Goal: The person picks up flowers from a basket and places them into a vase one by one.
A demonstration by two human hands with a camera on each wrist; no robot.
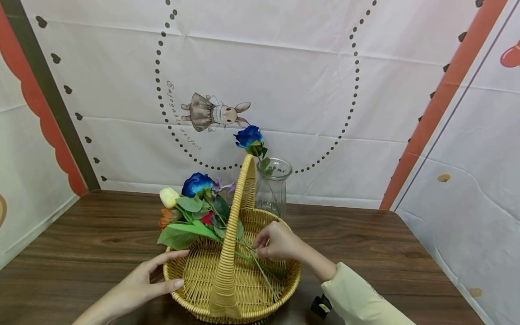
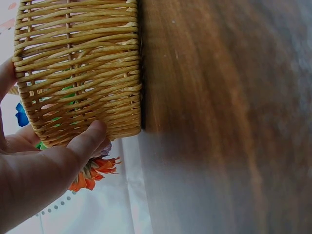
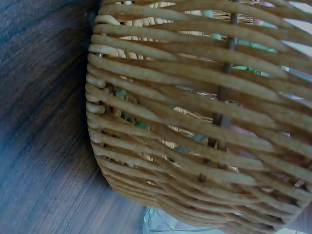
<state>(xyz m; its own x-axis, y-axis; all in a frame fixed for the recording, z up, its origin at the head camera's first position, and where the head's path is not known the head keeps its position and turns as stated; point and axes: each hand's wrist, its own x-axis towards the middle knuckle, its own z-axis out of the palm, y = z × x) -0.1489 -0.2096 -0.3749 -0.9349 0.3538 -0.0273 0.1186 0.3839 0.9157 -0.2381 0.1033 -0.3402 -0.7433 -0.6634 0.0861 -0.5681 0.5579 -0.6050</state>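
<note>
A yellow wicker basket with a tall arched handle stands on the table. Artificial flowers lie across its left and far rim: a blue rose, a white tulip, an orange flower and a partly hidden red bloom. My right hand is inside the basket, right of the handle, pinching a green flower stem; which bloom it belongs to, I cannot tell. My left hand touches the basket's left side, fingers extended, with one finger against the outer weave.
Behind the basket stands a clear glass vase holding one blue rose. A small black object lies near my right sleeve. A printed white cloth hangs behind the brown wooden table.
</note>
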